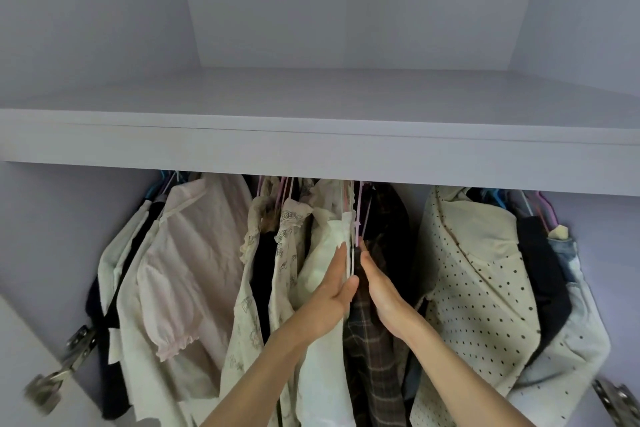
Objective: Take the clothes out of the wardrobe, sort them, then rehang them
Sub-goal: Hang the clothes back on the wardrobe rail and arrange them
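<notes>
Head view, wardrobe interior. Clothes hung in a packed row under a white shelf (311, 149); the rail itself was hidden behind the shelf edge.

Left hand (334, 291): reached in, fingers straight and together, palm facing right, laid flat against a cream garment (325, 246) near the middle of the row. Nothing gripped; fingers not curled round anything.

Right hand (379, 291): also extended, fingers straight, palm facing left, pressed against a dark plaid garment (375, 357) just right of the cream one. No hold on it either.

The two hands stood close together, nearly palm to palm, with a thin white hanger edge (351, 253) and pink hangers (360, 215) in the narrow gap between them. Fingertips of both reached to about shoulder height of the garments.

Left of the hands: a floral-print garment (287, 253), then a pale pink blouse (194, 270) with a gathered cuff, then white and dark pieces at the far left. Right of the hands: a cream polka-dot garment (478, 288), well apart from the right hand, then a dark item and pale denim (568, 253) at the far right.

Metal door hinges showed at lower left (74, 354) and lower right (616, 399)
</notes>
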The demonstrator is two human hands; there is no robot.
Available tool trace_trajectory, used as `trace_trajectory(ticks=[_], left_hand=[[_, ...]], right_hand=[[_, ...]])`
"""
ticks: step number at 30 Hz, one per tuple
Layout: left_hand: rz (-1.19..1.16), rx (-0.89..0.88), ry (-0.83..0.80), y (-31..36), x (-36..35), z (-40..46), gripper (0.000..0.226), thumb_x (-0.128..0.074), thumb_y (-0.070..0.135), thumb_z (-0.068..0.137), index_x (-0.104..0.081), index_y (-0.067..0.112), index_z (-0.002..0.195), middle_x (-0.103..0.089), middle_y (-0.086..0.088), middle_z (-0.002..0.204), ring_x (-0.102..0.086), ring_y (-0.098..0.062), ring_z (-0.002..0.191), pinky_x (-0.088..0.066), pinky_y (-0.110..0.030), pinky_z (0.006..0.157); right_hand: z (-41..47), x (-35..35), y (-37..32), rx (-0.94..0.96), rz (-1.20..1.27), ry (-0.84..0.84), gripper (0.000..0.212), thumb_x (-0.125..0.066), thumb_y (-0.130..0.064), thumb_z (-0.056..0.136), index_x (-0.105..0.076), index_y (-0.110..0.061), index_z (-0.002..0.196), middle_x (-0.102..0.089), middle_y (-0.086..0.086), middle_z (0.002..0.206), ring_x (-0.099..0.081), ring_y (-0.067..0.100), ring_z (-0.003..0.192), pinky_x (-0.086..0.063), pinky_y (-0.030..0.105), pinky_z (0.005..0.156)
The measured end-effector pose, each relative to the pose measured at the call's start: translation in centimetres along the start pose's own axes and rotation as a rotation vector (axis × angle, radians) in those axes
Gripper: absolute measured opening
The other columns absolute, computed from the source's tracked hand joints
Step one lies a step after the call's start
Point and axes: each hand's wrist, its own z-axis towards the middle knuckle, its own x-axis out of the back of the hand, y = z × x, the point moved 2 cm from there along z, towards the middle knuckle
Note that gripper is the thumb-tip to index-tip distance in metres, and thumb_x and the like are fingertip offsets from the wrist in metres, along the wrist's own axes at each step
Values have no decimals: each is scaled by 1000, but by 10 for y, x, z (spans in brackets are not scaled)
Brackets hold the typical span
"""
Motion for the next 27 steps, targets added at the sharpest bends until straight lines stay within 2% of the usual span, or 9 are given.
trace_trajectory(ticks=[3,6,8,10,13,15,19,24,27], left_hand=[[132,15,-10,-2,8,-3,61,-29,41,99,12,35,144,17,14,154,12,2,138,0,-27,117],[394,25,48,2,14,-22,59,-24,49,97,9,38,144,20,14,153,17,4,135,5,-22,112],[633,-47,194,2,15,-47,57,-23,48,98,4,33,146,21,12,152,23,-3,137,6,-25,115],[829,-148,372,5,18,-72,58,-22,48,96,-4,28,148,14,6,155,21,-11,141,6,-29,116],[987,-111,520,4,35,-114,56,-25,44,96,-15,27,148,2,0,157,15,-18,143,2,-33,114],[1026,-27,622,6,46,-149,54,-28,42,96,-16,27,147,-4,-2,157,10,-20,144,-3,-38,114],[1066,244,776,-5,56,-248,54,-27,41,95,-23,24,146,-10,-4,157,7,-21,144,-8,-42,114],[1064,587,938,-9,42,-391,56,-23,46,94,-14,28,146,-2,-3,156,11,-26,142,2,-41,111],[1074,778,1044,-1,23,-481,55,-31,42,91,-30,20,142,-25,-11,152,-14,-35,139,-16,-48,108]], right_hand=[[-5,6,-4,48,-163,13,51,-16,-43,99,-4,-32,147,-5,-9,156,-6,7,142,-7,23,110],[-13,2,-5,177,-438,77,55,-26,-37,100,-1,-26,148,1,-9,156,1,3,141,-1,18,108],[-17,-3,-4,341,-759,143,58,-24,-44,99,0,-25,148,6,-5,156,11,0,138,8,23,110],[-18,-8,-9,519,-1026,188,67,-12,-58,92,1,-23,147,10,-3,154,15,5,138,12,28,111],[-25,-32,-16,656,-1103,154,75,-1,-59,84,-2,-21,148,10,-3,152,14,10,140,11,33,113],[-33,-59,-19,716,-1097,49,73,-3,-57,85,-5,-20,148,6,-1,153,9,12,142,9,35,115],[-68,-134,-11,833,-1113,-162,64,-20,-50,93,-36,-11,141,-33,15,147,-32,30,136,-19,47,114],[-146,-243,10,1011,-1016,-481,72,-8,-56,86,-19,-20,148,-12,5,155,-7,17,143,-5,43,117],[-212,-301,20,1081,-994,-690,78,3,-59,78,-3,-26,149,0,-1,157,5,11,142,15,32,113]])
